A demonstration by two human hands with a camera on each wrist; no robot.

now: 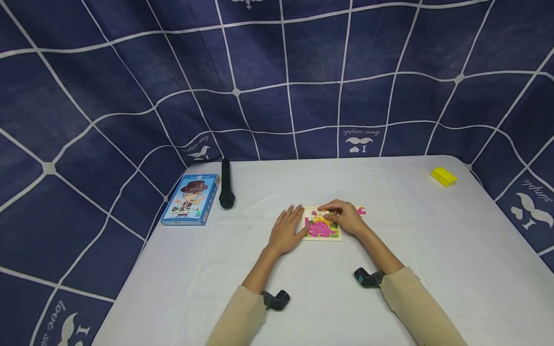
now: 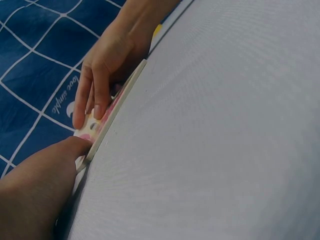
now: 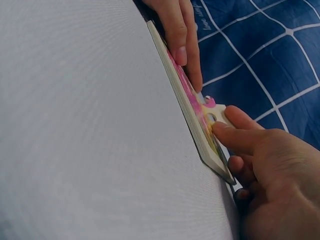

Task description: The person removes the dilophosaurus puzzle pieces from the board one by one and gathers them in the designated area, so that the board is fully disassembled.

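A small jigsaw puzzle (image 1: pixel 321 230) with a pink dinosaur in a pale frame lies flat on the table. My left hand (image 1: pixel 285 230) rests along its left side, fingers straight, the thumb over the board's edge. Over the puzzle's upper right part is my right hand (image 1: pixel 346 217), hiding that corner. Its thumb and forefinger pinch a pale puzzle piece (image 3: pixel 220 114), tilted up from the board in the right wrist view. Another piece with pink on it (image 1: pixel 361 210) lies just beyond the right hand.
On the left of the white-covered table (image 1: pixel 259 187) lie a blue game box (image 1: pixel 190 199) and a black microphone (image 1: pixel 226 185). A yellow block (image 1: pixel 444 176) sits at the far right. A dark blue checked curtain (image 1: pixel 311 105) hangs behind the table.
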